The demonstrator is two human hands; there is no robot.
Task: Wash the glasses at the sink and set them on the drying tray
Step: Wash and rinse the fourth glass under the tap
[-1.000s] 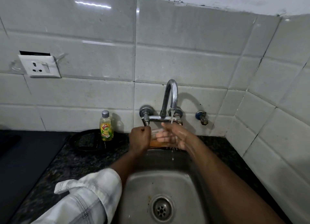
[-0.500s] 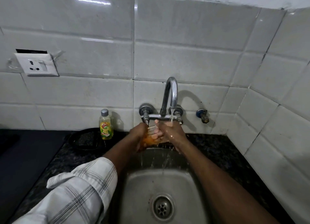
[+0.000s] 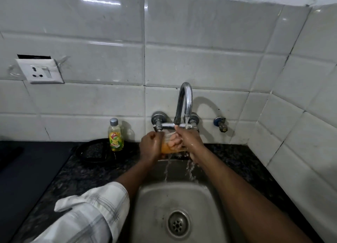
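The left hand [image 3: 150, 148] grips the glass [image 3: 170, 148] outside; the right hand [image 3: 191, 140] curls fingers [image 3: 175, 141] inside it, under running water [image 3: 187, 121].

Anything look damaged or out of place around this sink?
The wall socket left of the tap sits askew, with a dark gap in the tile above its plate, as if loose. Nothing else stands out.

Since 1 sec ago the right hand [image 3: 190, 140] went from lying open beside the clear, orange-tinted drinking glass [image 3: 165, 148] to fingers [image 3: 174, 141] pushed inside it, visible thru the wall. Runoff [image 3: 190, 170] into the steel sink basin [image 3: 200, 206] grew from a thin dribble to two splashing streams.
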